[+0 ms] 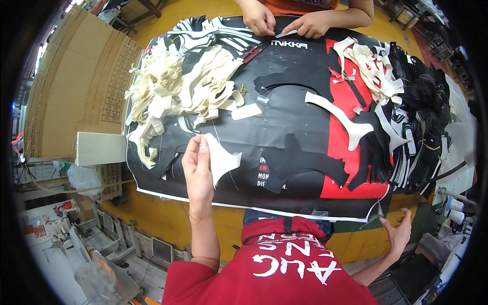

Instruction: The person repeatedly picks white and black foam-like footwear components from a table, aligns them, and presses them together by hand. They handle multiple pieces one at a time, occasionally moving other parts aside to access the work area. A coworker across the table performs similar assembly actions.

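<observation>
My left hand (197, 170) pinches the upper edge of a white cut fabric piece (222, 161) between thumb and fingers. The piece hangs over the left front of the black and red table cover (234, 185), with loose threads beside it. Off the table's right front corner, my right hand (398, 233) is open, fingers apart, with nothing visible in it. A fine thread hangs from the table corner close to its fingertips. Between my hands, a black cut fabric piece (300, 168) lies flat. Farther back lie a curved white fabric piece (345, 122) and another black piece (292, 75).
Piles of cream fabric pieces (208, 84) cover the back left, with striped pieces (195, 35) behind. Black bundles (424, 96) crowd the right edge. Across the table, a person's hands (310, 24) handle a small white strip. A large cardboard box (76, 76) stands at left.
</observation>
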`<state>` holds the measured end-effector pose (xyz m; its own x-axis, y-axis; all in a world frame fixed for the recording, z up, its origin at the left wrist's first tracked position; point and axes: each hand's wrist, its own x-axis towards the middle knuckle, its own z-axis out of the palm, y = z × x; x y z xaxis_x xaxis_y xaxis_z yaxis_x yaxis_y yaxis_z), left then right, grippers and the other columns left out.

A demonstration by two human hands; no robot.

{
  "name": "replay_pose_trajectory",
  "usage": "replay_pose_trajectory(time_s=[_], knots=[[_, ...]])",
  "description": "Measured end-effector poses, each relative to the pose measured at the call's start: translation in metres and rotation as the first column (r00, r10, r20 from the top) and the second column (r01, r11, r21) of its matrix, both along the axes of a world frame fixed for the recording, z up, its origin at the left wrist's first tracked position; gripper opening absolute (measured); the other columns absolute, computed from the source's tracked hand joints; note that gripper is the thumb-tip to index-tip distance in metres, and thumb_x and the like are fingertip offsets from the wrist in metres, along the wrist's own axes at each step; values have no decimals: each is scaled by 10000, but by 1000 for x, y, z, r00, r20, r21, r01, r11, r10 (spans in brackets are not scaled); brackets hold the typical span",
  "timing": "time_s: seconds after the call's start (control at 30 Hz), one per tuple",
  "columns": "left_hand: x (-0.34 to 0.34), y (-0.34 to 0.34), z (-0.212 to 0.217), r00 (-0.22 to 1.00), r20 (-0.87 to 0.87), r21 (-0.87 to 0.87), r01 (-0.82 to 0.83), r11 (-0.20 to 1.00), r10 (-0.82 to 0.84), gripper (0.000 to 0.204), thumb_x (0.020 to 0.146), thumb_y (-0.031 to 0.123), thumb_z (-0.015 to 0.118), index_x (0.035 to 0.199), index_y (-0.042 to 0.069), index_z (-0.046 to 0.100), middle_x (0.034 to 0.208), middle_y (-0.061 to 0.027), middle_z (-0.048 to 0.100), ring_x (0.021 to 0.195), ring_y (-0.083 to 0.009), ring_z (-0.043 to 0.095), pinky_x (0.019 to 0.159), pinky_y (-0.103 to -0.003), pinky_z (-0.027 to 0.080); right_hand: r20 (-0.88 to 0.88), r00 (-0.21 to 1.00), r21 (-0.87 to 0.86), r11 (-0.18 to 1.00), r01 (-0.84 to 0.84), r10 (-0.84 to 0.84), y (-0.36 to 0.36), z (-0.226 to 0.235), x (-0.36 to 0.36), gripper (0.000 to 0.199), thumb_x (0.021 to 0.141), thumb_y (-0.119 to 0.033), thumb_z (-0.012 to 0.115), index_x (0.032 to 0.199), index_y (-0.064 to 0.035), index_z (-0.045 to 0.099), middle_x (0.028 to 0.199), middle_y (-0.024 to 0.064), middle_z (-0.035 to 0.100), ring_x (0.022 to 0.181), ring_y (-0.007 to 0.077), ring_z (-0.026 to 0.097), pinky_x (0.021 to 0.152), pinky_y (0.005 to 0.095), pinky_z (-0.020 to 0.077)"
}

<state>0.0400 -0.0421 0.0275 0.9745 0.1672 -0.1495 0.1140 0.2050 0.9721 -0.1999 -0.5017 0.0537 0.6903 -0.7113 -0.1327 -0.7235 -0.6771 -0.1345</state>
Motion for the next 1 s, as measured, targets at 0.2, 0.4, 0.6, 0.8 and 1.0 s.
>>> replay_pose_trajectory(time_s=[0.2, 0.4, 0.6, 0.8, 1.0], knots=[[-36, -69, 7, 965, 183, 533, 64, 844, -189, 115, 1019, 81, 571, 1062, 11, 651, 877, -67, 697, 673, -113, 629, 610, -266, 511, 530, 847, 590, 729, -347, -25, 64, -3, 63, 373, 1068, -308, 543, 925, 17, 657, 793, 37, 638, 678, 120, 575, 647, 288, 479], [-80, -137, -8, 699, 340, 754, 198, 627, -630, 195, 870, 44, 709, 1063, 48, 681, 805, -73, 693, 633, -230, 673, 576, -315, 524, 255, 956, 936, -211, -281, -143, 155, -41, 116, 852, 1031, -666, 236, 1539, 12, 324, 1247, 221, 661, 1138, 264, 663, 994, 391, 517], [-94, -135, -23, 634, 334, 813, 180, 554, -697, 243, 824, 64, 698, 1068, 69, 691, 1038, -41, 704, 797, -166, 692, 678, -309, 515, 188, 966, 970, -117, -211, -178, 151, -55, 132, 484, 1050, -257, 567, 1418, 48, 492, 1056, 141, 727, 953, 165, 705, 847, 286, 556], [-81, -103, -26, 843, 359, 661, 73, 747, -401, 441, 763, 103, 839, 1163, 46, 661, 1072, -97, 656, 725, -202, 646, 673, -343, 521, 208, 970, 973, -79, -219, -125, 146, -51, 133, 372, 999, -97, 621, 1332, 62, 569, 924, 119, 726, 718, 122, 679, 684, 244, 548], [-62, -79, -27, 919, -117, 439, 388, 811, -376, 634, 830, 70, 824, 1371, 11, 499, 1180, -117, 637, 746, -59, 553, 608, -210, 436, 252, 964, 960, -101, -259, -78, 149, -36, 137, 398, 998, -92, 616, 1360, 53, 532, 920, 133, 724, 736, 145, 704, 703, 260, 568]])
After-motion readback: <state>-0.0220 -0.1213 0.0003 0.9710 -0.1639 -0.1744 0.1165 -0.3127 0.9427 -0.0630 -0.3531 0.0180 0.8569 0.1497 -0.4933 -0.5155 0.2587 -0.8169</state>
